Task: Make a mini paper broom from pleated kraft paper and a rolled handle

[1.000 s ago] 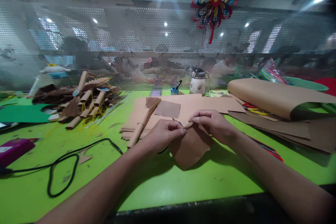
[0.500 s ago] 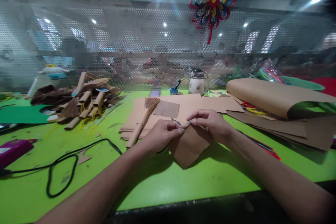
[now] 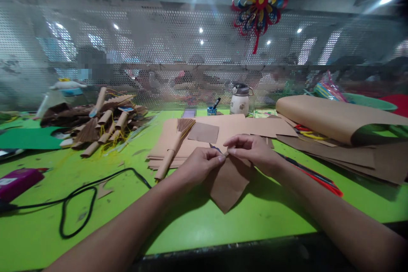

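Green worktop (image 3: pixel 191 229) fills the view, backed along its far edge by a perforated metal screen (image 3: pixel 153 51).

1. The brown paper sheet (image 3: pixel 228 180) sits near the middle of the front edge. It is plain, matt kraft paper with no print. It is turned like a diamond, with its lowest corner resting on the worktop and pointing at the front edge. Its top is raised and held.
2. The left hand (image 3: pixel 199 165) is closed, thumb and fingertips pinching the top of the sheet from the left.
3. The right hand (image 3: pixel 255 151) is closed in the same way on the top of the sheet, its fingertips nearly meeting those of the left hand.
4. Just behind the hands lies a flat paper stack (image 3: pixel 242 127) of the same brown. On it rest a pleated fan (image 3: pixel 174 146) with a rolled handle and a small brown square (image 3: pixel 203 132).
5. Toward the far left edge is a heap of finished fans (image 3: pixel 102 119). A black cable (image 3: pixel 79 204) loops near the front left.
6. A large paper roll (image 3: pixel 334 117) lies toward the right edge, with red strips (image 3: pixel 318 178) in front of it.
7. A white jar (image 3: pixel 240 100) stands at the far edge. A coloured pinwheel (image 3: pixel 259 0) hangs on the screen above it.
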A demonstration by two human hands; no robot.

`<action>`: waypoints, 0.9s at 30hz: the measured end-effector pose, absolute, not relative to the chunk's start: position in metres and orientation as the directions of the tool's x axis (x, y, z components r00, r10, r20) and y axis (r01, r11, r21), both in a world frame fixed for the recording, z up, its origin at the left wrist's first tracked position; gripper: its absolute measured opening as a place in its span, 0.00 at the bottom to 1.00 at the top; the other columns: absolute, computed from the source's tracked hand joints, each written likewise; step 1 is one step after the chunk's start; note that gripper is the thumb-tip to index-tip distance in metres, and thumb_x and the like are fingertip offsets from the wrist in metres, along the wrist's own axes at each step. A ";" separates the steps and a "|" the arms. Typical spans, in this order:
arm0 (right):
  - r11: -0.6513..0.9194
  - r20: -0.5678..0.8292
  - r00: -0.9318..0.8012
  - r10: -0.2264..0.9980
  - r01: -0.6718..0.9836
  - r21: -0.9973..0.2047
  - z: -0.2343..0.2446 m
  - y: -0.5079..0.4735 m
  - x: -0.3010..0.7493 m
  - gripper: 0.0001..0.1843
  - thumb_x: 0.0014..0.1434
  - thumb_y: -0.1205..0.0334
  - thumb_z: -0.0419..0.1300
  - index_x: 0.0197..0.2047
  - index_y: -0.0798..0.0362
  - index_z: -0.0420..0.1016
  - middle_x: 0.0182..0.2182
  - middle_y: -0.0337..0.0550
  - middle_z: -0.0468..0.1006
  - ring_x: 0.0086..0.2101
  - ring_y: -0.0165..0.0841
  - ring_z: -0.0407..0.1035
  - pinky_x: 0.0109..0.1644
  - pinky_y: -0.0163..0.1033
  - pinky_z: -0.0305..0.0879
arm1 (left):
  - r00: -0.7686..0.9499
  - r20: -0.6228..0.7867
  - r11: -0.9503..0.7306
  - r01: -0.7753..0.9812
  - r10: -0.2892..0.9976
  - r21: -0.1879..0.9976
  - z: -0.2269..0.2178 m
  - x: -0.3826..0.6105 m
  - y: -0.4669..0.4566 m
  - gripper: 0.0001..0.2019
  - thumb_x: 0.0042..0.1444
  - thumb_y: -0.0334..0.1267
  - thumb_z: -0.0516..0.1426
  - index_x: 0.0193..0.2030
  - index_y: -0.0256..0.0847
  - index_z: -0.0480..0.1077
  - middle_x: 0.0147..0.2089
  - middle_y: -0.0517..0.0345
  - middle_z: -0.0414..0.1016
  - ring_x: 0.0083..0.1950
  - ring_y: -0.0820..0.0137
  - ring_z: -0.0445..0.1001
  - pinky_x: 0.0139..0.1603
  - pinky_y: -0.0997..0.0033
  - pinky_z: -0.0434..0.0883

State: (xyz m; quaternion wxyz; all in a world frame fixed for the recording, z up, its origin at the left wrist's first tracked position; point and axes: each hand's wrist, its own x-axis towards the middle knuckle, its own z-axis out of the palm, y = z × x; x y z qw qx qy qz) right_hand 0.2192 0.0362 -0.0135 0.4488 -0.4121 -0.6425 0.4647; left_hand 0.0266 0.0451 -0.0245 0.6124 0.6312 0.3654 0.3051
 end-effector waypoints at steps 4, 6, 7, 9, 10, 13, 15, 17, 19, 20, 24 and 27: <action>0.269 0.220 -0.315 0.923 0.122 -0.955 -0.011 0.038 0.225 0.12 0.54 0.57 0.64 0.41 0.52 0.79 0.34 0.42 0.79 0.37 0.33 0.70 0.45 0.39 0.62 | 0.563 -0.031 -0.023 0.089 0.826 0.996 -0.025 0.027 0.045 0.22 0.46 0.55 0.63 0.31 0.34 0.72 0.31 0.51 0.74 0.33 0.66 0.70 0.37 0.66 0.64; 0.284 0.223 -0.340 0.914 0.142 -0.948 -0.012 0.038 0.226 0.12 0.55 0.53 0.63 0.36 0.53 0.80 0.33 0.42 0.79 0.36 0.33 0.70 0.44 0.39 0.62 | 0.567 -0.010 -0.043 0.079 0.824 0.996 -0.026 0.027 0.045 0.21 0.47 0.55 0.62 0.30 0.34 0.71 0.31 0.51 0.74 0.34 0.66 0.70 0.37 0.66 0.65; 0.282 0.216 -0.344 0.914 0.155 -0.947 -0.013 0.039 0.225 0.13 0.55 0.51 0.63 0.34 0.54 0.80 0.31 0.42 0.78 0.35 0.33 0.69 0.42 0.39 0.62 | 0.569 -0.002 -0.052 0.079 0.822 0.996 -0.026 0.027 0.045 0.20 0.48 0.54 0.62 0.30 0.35 0.71 0.31 0.52 0.73 0.34 0.65 0.70 0.37 0.66 0.65; 0.263 0.194 -0.321 0.927 0.188 -0.946 -0.015 0.039 0.223 0.14 0.53 0.51 0.64 0.29 0.54 0.78 0.27 0.40 0.76 0.30 0.31 0.67 0.36 0.37 0.61 | 0.574 0.013 -0.075 0.086 0.819 0.993 -0.027 0.027 0.045 0.19 0.49 0.53 0.62 0.30 0.35 0.71 0.31 0.52 0.73 0.34 0.65 0.69 0.36 0.66 0.65; 0.250 0.183 -0.297 0.937 0.205 -0.946 -0.016 0.039 0.222 0.14 0.52 0.51 0.65 0.28 0.55 0.77 0.24 0.39 0.74 0.28 0.30 0.65 0.33 0.36 0.59 | 0.575 0.020 -0.087 0.090 0.818 0.992 -0.028 0.027 0.045 0.19 0.50 0.53 0.61 0.31 0.35 0.71 0.31 0.53 0.73 0.35 0.65 0.69 0.36 0.67 0.65; 0.205 0.153 -0.241 0.958 0.212 -0.955 -0.018 0.039 0.219 0.14 0.49 0.53 0.67 0.27 0.55 0.76 0.21 0.36 0.70 0.24 0.27 0.60 0.28 0.34 0.53 | 0.579 0.038 -0.106 0.084 0.814 0.991 -0.027 0.027 0.044 0.18 0.51 0.52 0.60 0.32 0.35 0.72 0.30 0.54 0.72 0.34 0.66 0.69 0.35 0.68 0.65; 0.183 0.139 -0.236 0.962 0.178 -0.967 -0.018 0.038 0.218 0.14 0.48 0.52 0.68 0.27 0.56 0.75 0.21 0.36 0.70 0.23 0.26 0.60 0.27 0.33 0.52 | 0.587 0.048 -0.113 0.075 0.808 0.991 -0.026 0.027 0.043 0.18 0.52 0.52 0.60 0.32 0.35 0.72 0.30 0.54 0.72 0.33 0.67 0.69 0.35 0.69 0.64; 0.161 0.125 -0.234 0.964 0.140 -0.977 -0.017 0.037 0.219 0.15 0.48 0.52 0.68 0.27 0.56 0.75 0.21 0.36 0.71 0.23 0.26 0.60 0.28 0.33 0.53 | 0.597 0.052 -0.117 0.070 0.800 0.991 -0.025 0.028 0.043 0.18 0.52 0.52 0.60 0.32 0.35 0.72 0.30 0.55 0.72 0.32 0.68 0.68 0.34 0.69 0.63; 0.132 0.106 -0.234 0.966 0.097 -0.986 -0.018 0.038 0.219 0.15 0.47 0.52 0.69 0.27 0.56 0.75 0.22 0.36 0.73 0.24 0.26 0.62 0.29 0.33 0.55 | 0.606 0.052 -0.117 0.068 0.794 0.991 -0.024 0.028 0.042 0.19 0.52 0.52 0.60 0.32 0.35 0.72 0.30 0.55 0.71 0.32 0.68 0.68 0.34 0.69 0.63; 0.118 0.098 -0.235 0.967 0.071 -0.990 -0.019 0.038 0.219 0.15 0.46 0.52 0.70 0.27 0.56 0.75 0.22 0.37 0.74 0.24 0.26 0.63 0.29 0.33 0.57 | 0.609 0.051 -0.116 0.068 0.792 0.991 -0.023 0.028 0.042 0.19 0.52 0.53 0.60 0.32 0.35 0.72 0.29 0.55 0.71 0.32 0.68 0.68 0.34 0.69 0.63; 0.065 0.066 -0.242 0.968 -0.012 -0.998 -0.021 0.040 0.220 0.16 0.44 0.52 0.71 0.28 0.56 0.76 0.24 0.38 0.76 0.25 0.26 0.66 0.31 0.33 0.60 | 0.608 0.040 -0.110 0.079 0.793 0.991 -0.023 0.028 0.041 0.19 0.52 0.53 0.60 0.32 0.35 0.72 0.29 0.56 0.71 0.32 0.68 0.68 0.34 0.69 0.63; 0.025 0.037 -0.260 0.965 -0.049 -0.999 -0.018 0.038 0.221 0.16 0.45 0.53 0.71 0.29 0.57 0.76 0.25 0.39 0.77 0.26 0.27 0.67 0.31 0.33 0.61 | 0.596 0.050 -0.122 0.081 0.801 0.989 -0.023 0.028 0.042 0.18 0.52 0.53 0.60 0.31 0.36 0.71 0.29 0.56 0.70 0.32 0.68 0.67 0.34 0.69 0.62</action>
